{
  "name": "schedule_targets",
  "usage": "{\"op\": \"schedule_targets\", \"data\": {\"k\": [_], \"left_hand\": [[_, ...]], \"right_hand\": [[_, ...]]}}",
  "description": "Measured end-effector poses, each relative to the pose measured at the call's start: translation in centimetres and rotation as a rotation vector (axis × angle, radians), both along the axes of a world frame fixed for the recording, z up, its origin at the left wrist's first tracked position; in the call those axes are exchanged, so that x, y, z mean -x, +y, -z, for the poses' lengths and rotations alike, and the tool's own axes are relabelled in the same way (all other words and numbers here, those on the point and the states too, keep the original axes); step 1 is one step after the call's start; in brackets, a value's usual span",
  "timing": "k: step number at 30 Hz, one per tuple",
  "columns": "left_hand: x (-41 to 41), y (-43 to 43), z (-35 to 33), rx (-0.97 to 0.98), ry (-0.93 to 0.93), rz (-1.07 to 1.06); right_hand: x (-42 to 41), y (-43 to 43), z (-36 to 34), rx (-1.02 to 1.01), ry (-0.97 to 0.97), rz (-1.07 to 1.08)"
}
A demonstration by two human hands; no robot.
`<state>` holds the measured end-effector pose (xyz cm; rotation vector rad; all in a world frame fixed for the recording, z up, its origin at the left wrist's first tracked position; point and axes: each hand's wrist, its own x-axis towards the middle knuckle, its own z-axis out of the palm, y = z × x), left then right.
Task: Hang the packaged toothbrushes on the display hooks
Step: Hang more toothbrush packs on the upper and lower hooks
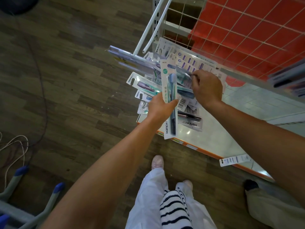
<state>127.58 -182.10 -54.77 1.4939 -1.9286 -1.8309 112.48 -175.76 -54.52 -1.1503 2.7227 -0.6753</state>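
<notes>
Packaged toothbrush (170,90) is gripped near its middle by the left hand (160,108), with the thumb across the front. The right hand (207,88), just beside it, pinches one end of a second, blurred pack (132,59) that extends leftward. Beneath both hands, loose packs (145,86) lie piled on the white shelf (214,138). A wire grid panel (247,30) stands beyond the right hand.
</notes>
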Motion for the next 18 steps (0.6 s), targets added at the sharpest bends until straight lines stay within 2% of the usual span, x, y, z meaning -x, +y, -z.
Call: {"op": "schedule_targets", "data": {"k": [4,12,18], "left_hand": [[0.1,0.3,-1.1,-0.025,0.032,-0.041],[1.6,2.2,-3.9,-0.04,0.111,-0.056],[2.9,4.3,-6.8,-0.112,0.161,-0.074]], "right_hand": [[-0.9,0.6,-1.9,0.063,-0.093,0.129],[-1.7,3.8,-5.0,0.238,-0.495,0.459],[-2.2,7.3,-8.0,0.393,-0.71,0.497]]}}
